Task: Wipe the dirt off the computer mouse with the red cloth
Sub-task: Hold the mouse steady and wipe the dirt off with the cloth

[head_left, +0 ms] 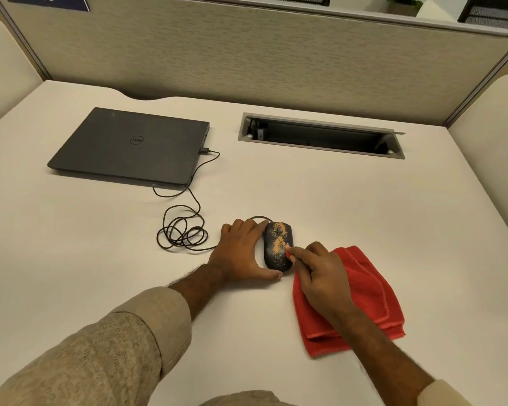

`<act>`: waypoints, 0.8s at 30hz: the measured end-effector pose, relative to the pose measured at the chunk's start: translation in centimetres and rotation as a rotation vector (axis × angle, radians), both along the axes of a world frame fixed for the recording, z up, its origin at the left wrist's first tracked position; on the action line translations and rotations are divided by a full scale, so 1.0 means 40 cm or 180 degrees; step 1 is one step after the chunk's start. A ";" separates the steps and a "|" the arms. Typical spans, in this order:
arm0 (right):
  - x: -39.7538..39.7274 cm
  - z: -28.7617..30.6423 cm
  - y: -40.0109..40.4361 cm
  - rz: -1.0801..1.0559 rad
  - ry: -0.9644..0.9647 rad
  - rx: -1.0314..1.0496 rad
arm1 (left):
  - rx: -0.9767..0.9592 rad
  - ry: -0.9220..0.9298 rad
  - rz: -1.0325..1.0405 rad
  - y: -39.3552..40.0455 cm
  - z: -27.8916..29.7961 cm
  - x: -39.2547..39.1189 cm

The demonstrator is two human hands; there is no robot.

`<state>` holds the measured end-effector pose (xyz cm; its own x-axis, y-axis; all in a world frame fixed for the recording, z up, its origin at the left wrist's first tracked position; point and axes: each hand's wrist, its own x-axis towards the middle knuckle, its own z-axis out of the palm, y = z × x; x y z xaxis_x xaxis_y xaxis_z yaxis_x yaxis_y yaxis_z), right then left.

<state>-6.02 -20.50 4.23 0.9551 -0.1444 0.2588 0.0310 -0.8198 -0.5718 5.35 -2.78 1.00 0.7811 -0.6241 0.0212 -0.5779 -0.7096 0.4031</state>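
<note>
A black computer mouse (276,243) lies on the white desk, speckled with orange-brown dirt on its top. My left hand (241,253) cups the mouse's left side, thumb at its near end and fingers at its far end. My right hand (320,276) pinches a corner of the folded red cloth (370,291) and presses that corner against the mouse's right side. Most of the cloth lies flat on the desk under and to the right of my right hand.
The mouse's black cable (182,230) coils on the desk to the left and runs to a closed dark laptop (129,145) at the back left. An open cable hatch (320,136) is recessed at the back right. A fabric partition (247,48) closes off the rear.
</note>
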 end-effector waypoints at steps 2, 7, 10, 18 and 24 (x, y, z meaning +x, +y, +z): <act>0.003 0.002 -0.005 -0.0150 0.0033 -0.0004 | 0.0001 -0.0013 -0.0004 0.000 -0.001 0.000; 0.013 0.017 0.001 -0.0183 -0.0039 0.0027 | -0.0014 -0.0015 0.0000 0.001 -0.002 0.000; 0.011 0.014 0.007 -0.0082 0.0091 0.0048 | -0.0019 -0.0025 -0.0005 0.001 -0.002 0.000; 0.024 0.024 0.011 -0.0097 0.0130 0.0016 | -0.0015 -0.0013 0.0004 0.001 -0.002 -0.001; 0.035 0.024 0.004 -0.0285 0.0194 -0.0124 | -0.0041 -0.0031 0.0031 0.000 -0.002 -0.003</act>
